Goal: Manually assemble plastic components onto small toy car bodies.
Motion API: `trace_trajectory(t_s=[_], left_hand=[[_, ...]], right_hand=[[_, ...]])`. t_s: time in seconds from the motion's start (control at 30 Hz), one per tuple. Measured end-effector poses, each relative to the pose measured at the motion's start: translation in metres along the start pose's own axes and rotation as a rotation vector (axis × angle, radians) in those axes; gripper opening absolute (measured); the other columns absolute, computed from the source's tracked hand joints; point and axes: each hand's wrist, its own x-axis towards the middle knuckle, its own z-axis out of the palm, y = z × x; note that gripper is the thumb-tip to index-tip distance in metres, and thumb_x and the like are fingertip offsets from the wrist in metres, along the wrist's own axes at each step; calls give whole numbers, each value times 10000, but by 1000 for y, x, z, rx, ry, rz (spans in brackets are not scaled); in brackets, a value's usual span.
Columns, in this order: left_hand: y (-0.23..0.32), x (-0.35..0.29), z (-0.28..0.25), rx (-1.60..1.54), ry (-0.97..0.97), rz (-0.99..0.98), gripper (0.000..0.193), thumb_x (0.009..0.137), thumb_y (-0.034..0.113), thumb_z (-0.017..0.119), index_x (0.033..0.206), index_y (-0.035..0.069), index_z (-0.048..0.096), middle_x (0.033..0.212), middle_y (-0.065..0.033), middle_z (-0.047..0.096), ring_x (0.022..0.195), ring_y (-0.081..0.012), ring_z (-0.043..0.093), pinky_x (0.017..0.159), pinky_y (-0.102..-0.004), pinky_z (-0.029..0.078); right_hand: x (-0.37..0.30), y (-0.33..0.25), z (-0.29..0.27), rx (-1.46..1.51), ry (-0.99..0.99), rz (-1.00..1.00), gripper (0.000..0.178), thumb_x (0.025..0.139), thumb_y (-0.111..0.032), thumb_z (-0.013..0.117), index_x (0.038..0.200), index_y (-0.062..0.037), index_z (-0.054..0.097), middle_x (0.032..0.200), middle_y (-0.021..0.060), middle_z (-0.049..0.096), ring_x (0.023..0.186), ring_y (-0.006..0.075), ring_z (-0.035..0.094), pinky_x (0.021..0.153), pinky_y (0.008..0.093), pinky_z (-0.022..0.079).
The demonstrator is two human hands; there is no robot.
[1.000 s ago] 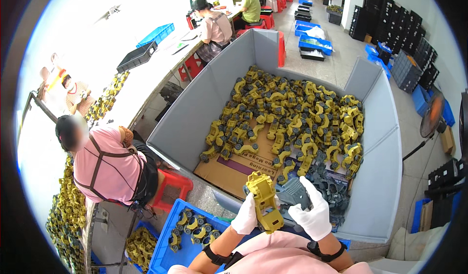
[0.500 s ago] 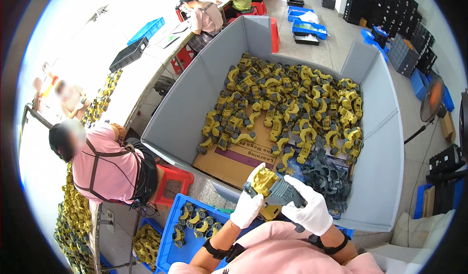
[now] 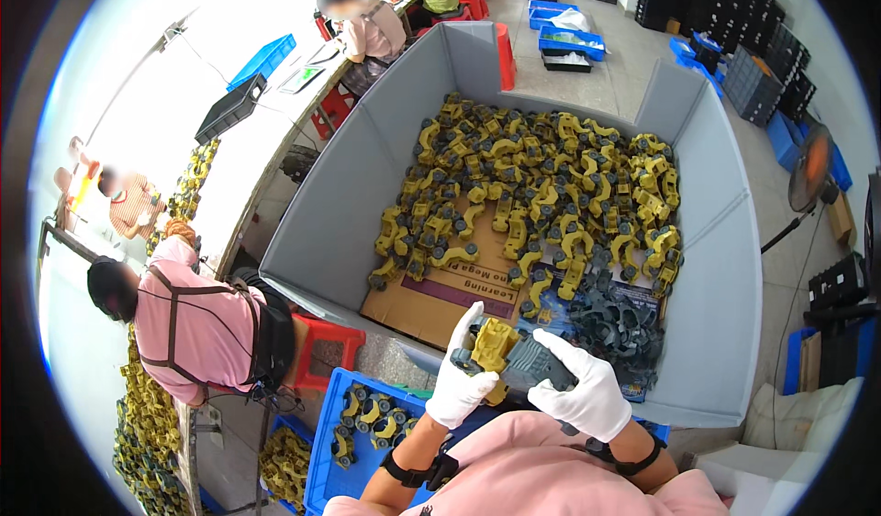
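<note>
In a white glove, my left hand (image 3: 459,387) is closed around a yellow toy vehicle body (image 3: 496,342) with dark wheels. A dark grey ribbed plastic part (image 3: 540,365) is gripped by my right hand (image 3: 587,389), also white-gloved. The grey part sits against the yellow body; whether they are joined I cannot tell. Both hands are over the near edge of a large grey bin (image 3: 321,195). Inside it lie many yellow toy vehicle bodies (image 3: 574,241) and, at the near right, a heap of dark grey parts (image 3: 617,332).
A blue tray (image 3: 321,452) with yellow-and-grey pieces stands below left of my hands. Left, a person in pink (image 3: 206,323) is by a red stool (image 3: 328,342) and a long table (image 3: 248,172). On the right are a standing fan (image 3: 811,169) and stacked crates (image 3: 757,84).
The yellow body and grey part have tilted slightly in my hands, and my left fingers have shifted around the yellow body. The person in pink at the left has moved.
</note>
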Motion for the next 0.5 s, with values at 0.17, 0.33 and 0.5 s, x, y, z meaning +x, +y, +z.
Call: trace_trajectory(t_s=[0.17, 0.33, 0.5], left_hand=[[4, 2, -9, 119, -32, 7, 1214, 589, 423, 906, 1499, 48, 195, 1407, -89, 389, 1260, -195, 442, 1077, -337, 336], [4, 1, -9, 171, -17, 34, 1236, 598, 508, 878, 1503, 47, 174, 1421, -95, 370, 1278, -199, 421, 1086, -347, 323], [0, -3, -9, 290, -56, 70, 1210, 668, 658, 758, 1504, 30, 150, 1452, -110, 332, 1320, -199, 365, 1109, -354, 279]], right_hand=[[6, -7, -7, -30, -92, 46, 564, 727, -88, 698, 1263, 26, 569, 949, 110, 667, 746, 79, 597, 713, 233, 516], [7, -3, -9, -261, -185, -166, 592, 749, -136, 727, 1282, 43, 541, 1008, 193, 678, 803, 175, 669, 774, 267, 541], [5, -7, -12, -165, -177, -129, 620, 767, -150, 717, 1323, 23, 506, 960, 207, 670, 773, 201, 676, 743, 274, 545]])
